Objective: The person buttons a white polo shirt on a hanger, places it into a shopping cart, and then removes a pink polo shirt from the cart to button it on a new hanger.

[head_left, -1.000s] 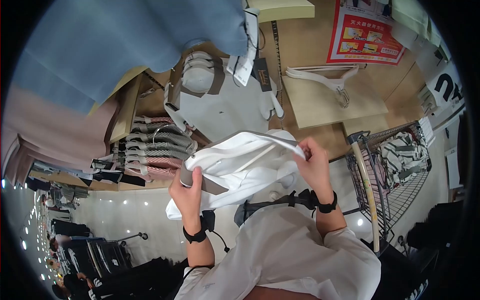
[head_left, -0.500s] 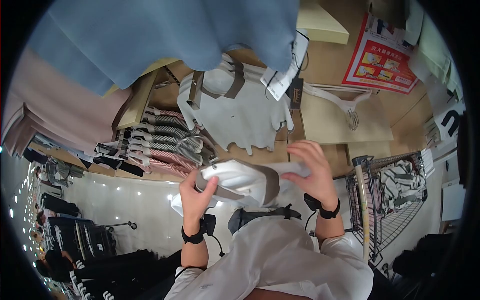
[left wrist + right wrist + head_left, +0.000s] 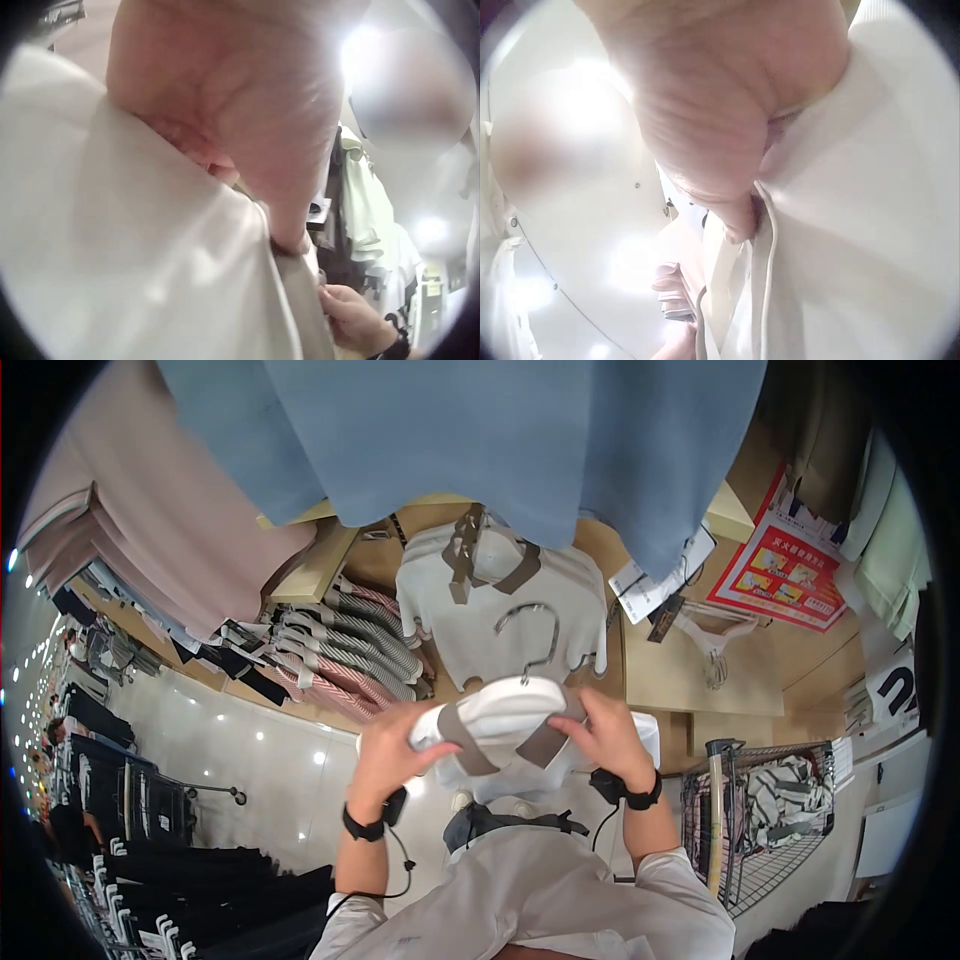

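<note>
A white shirt (image 3: 500, 783) with a grey-brown collar (image 3: 467, 741) hangs on a hanger in front of the person's body. The hanger's metal hook (image 3: 552, 635) stands up out of the neck. On the left, the left hand (image 3: 388, 752) grips the shirt by the collar and shoulder, thumb over the collar. Opposite it, the right hand (image 3: 612, 738) pinches the other collar side between thumb and fingers. Close up in the left wrist view, white cloth (image 3: 112, 225) runs under the palm. The right wrist view has the thumb pressed at the collar edge; the other fingers are hidden behind cloth.
A matching white shirt (image 3: 460, 628) hangs on the display ahead, beside folded striped shirts (image 3: 345, 650). Blue garments (image 3: 450, 440) hang overhead. At right are a shelf (image 3: 730, 685) with white hangers (image 3: 715, 630) and a wire shopping cart (image 3: 760, 810) holding clothes.
The shirt has turned and now faces front, hook upright and collar spread. The right hand, loosely spread half a second ago, has closed on the collar. The head view has shifted.
</note>
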The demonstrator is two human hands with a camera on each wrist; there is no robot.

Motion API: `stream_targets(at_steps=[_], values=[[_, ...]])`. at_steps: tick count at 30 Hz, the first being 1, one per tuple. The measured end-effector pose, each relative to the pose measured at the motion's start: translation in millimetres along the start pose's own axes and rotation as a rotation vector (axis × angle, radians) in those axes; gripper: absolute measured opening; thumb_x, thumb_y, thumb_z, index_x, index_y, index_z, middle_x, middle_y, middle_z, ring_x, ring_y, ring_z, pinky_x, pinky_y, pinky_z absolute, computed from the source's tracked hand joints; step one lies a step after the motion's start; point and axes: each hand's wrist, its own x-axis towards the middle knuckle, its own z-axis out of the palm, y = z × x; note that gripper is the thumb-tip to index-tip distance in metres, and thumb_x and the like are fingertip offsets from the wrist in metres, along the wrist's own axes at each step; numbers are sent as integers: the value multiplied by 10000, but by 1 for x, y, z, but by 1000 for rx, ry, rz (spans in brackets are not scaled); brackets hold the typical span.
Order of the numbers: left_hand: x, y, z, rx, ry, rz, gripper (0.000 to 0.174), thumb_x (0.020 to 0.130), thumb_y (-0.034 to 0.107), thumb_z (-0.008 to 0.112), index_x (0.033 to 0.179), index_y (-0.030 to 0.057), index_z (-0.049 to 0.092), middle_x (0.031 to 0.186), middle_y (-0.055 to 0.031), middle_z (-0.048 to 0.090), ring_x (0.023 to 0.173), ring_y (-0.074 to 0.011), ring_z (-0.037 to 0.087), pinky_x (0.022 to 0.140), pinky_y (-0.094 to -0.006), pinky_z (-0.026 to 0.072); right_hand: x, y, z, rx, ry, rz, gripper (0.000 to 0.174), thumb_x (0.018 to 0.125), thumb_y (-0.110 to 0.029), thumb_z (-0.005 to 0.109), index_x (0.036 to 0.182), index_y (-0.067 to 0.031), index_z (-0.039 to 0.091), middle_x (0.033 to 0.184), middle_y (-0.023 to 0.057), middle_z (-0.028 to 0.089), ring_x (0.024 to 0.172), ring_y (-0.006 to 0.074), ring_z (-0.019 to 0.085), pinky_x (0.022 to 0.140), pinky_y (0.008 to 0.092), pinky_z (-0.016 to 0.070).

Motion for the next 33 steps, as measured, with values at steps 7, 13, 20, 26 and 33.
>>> stream_targets(at_steps=[7, 13, 20, 26, 33], values=[[1, -72, -14, -12, 97, -139, 306, 730, 170, 795, 937, -15, 666, 837, -144, 644, 768, -333, 611, 690, -385, 481, 58, -10, 15, 38, -34, 58, 398, 840, -342, 712, 967, 15, 588, 694, 185, 600, 591, 333, 583, 542, 387, 445], [-5, -137, 4, -67, 24, -226, 344, 744, 248, 792, 910, -17, 649, 869, -147, 637, 801, -349, 612, 709, -391, 483, 62, 6, 57, -40, -99, 152, 422, 837, -380, 706, 941, 13, 593, 735, 212, 627, 685, 401, 611, 612, 440, 475], [-19, -234, 28, -205, -170, -338, 368, 740, 255, 800, 919, -22, 637, 836, -181, 656, 773, -351, 641, 703, -387, 500, 40, 35, 58, -143, -111, 234, 395, 787, -330, 754, 974, -1, 640, 823, 195, 653, 756, 393, 621, 671, 420, 490], [-33, -300, 11, -306, -213, -386, 289, 769, 163, 768, 932, -31, 630, 718, -119, 611, 638, -142, 551, 610, -286, 454, -14, 102, 31, -284, -28, 426, 374, 739, -231, 790, 985, 14, 650, 875, 173, 667, 763, 336, 627, 702, 372, 496], [-32, -330, 11, -405, -75, -469, 134, 862, 68, 670, 885, -16, 567, 713, -6, 507, 675, -80, 437, 611, -239, 389, -62, 128, 58, -332, 175, 668, 213, 807, -172, 709, 883, 16, 642, 816, 217, 640, 759, 407, 606, 667, 429, 479]])
